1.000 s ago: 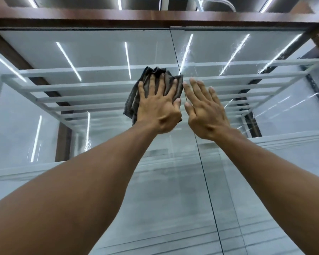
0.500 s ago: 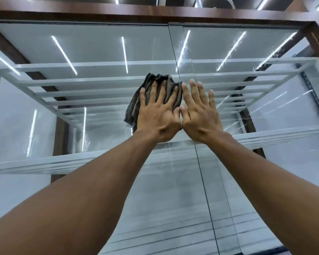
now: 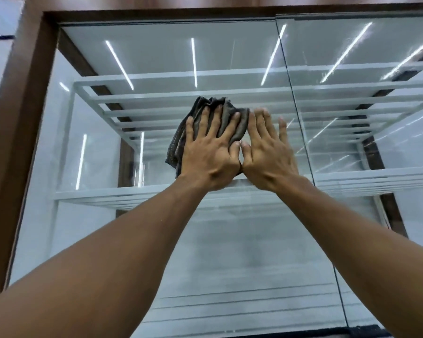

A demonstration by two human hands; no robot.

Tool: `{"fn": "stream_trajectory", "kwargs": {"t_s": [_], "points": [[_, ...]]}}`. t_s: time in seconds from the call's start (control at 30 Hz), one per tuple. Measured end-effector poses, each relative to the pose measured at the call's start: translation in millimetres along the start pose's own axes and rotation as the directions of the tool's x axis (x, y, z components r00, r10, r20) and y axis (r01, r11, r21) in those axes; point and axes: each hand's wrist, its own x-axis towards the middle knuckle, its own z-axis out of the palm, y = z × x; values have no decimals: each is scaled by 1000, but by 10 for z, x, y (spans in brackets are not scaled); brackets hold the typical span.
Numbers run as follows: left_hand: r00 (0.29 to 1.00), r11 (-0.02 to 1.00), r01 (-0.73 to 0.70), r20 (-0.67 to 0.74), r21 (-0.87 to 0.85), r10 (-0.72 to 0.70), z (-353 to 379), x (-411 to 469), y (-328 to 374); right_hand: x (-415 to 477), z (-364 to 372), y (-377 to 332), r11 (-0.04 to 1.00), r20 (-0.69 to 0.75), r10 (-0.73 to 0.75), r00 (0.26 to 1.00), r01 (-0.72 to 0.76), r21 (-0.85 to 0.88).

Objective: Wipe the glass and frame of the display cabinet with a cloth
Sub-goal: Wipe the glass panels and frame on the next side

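Against the upper part of the glass (image 3: 156, 252) of the display cabinet (image 3: 156, 52), both hands lie flat and side by side, arms reaching up from the bottom of the view. The left hand (image 3: 208, 154) rests on a dark grey cloth (image 3: 178, 142) with its fingers straight and spread, pressing the cloth to the pane rather than curling round it. The cloth is bunched into folds. It shows above the fingertips, between the fingers, and down the outer side of the hand, where one edge hangs lower than the knuckles.

The right hand (image 3: 269, 157) is likewise flat and holds nothing, its fingers straight and close together on the bare glass just beside the cloth. Its fingertips are blurred. The two thumbs meet between the hands, and the right forefinger lies along the cloth's right edge.

A dark vertical seam (image 3: 300, 118) runs down the glass a little to the right of the right hand, where one pane meets the next. Both hands and the cloth are on the pane left of that seam.

Behind the glass, pale shelves (image 3: 132, 193) cross the cabinet. The front edge of one passes behind the wrists, and others stack up behind the fingers. Bright strip lights (image 3: 194, 62) show as thin white lines across the panes. A brown wooden frame (image 3: 17, 118) borders the glass on the left and along the top, well apart from the hands.
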Motion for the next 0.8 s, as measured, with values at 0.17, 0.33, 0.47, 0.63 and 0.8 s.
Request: {"fn": "stream_trajectory", "kwargs": {"t_s": [0.17,0.33,0.47,0.63,0.8], "points": [[999,999,35,10,13,-35,-151,-208,-504,-2,168,-522,1000,-22,-15,1000,15,1],[997,997,76,-21,1,-76,-259,-459,-937,26,308,-970,999,-20,-35,999,34,-13],[993,994,110,-38,-4,-110,-335,-650,-1234,29,316,-1011,1000,-14,2,1000,-2,-10],[986,988,156,-50,-15,-156,-436,-824,-1548,-7,393,-1397,995,31,-101,994,102,-19],[972,976,218,-79,-19,-219,-513,-1096,-1953,-6,519,-1840,995,36,-99,994,100,-9]]}}
